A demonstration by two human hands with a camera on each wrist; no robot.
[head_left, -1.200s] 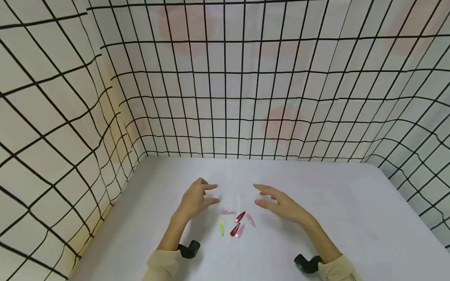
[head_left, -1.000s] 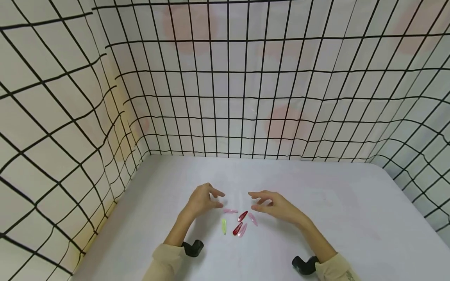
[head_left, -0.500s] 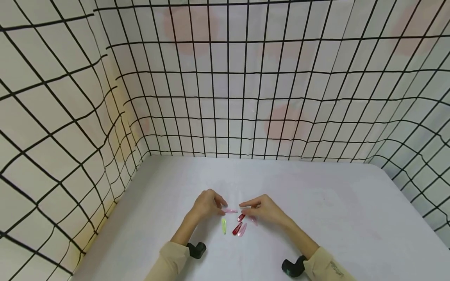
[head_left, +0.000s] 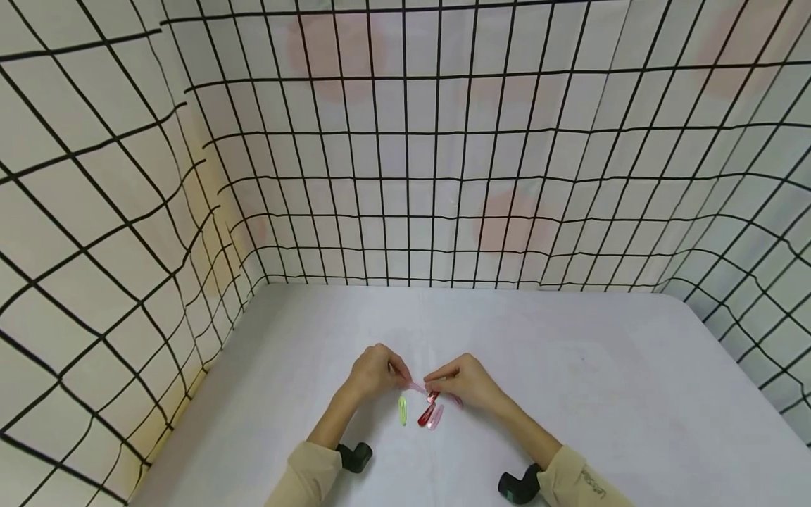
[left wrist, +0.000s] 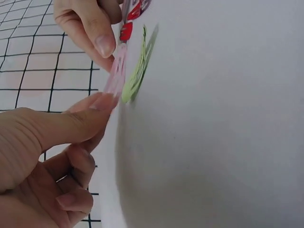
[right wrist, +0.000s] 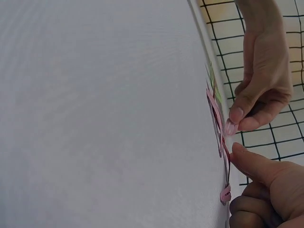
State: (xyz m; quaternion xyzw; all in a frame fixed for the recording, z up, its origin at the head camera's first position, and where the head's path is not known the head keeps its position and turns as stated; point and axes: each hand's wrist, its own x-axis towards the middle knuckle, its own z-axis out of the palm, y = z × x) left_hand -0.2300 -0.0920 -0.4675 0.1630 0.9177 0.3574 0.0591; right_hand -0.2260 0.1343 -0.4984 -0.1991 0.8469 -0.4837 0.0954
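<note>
My left hand (head_left: pixel 374 373) pinches a pink snap hair clip (left wrist: pixel 117 76) by one end between thumb and forefinger, close over the white table. Facing it from the other side is my right hand (head_left: pixel 474 384), thumb and forefinger slightly parted right at the clip's far end. Under and beside the right fingertips lies a red hair clip (head_left: pixel 434 398), partly hidden. A second red clip (head_left: pixel 426 415) and another pink clip (head_left: pixel 435 417) lie side by side nearer me. One more pink clip (head_left: pixel 457 401) is partly covered by the right hand. A yellow-green clip (head_left: pixel 402 410) lies left.
The white tabletop (head_left: pixel 570 366) stretches around the hands. A black wire grid (head_left: pixel 405 176) over white sheeting stands along the back and both sides. Black wrist-worn pieces sit at the left cuff (head_left: pixel 310 472) and the right cuff (head_left: pixel 579 475).
Both hands have come down and inward to the clips. The left thumb and forefinger have taken hold of the pink clip, whose far end now angles toward me. The right fingertips have moved left to it.
</note>
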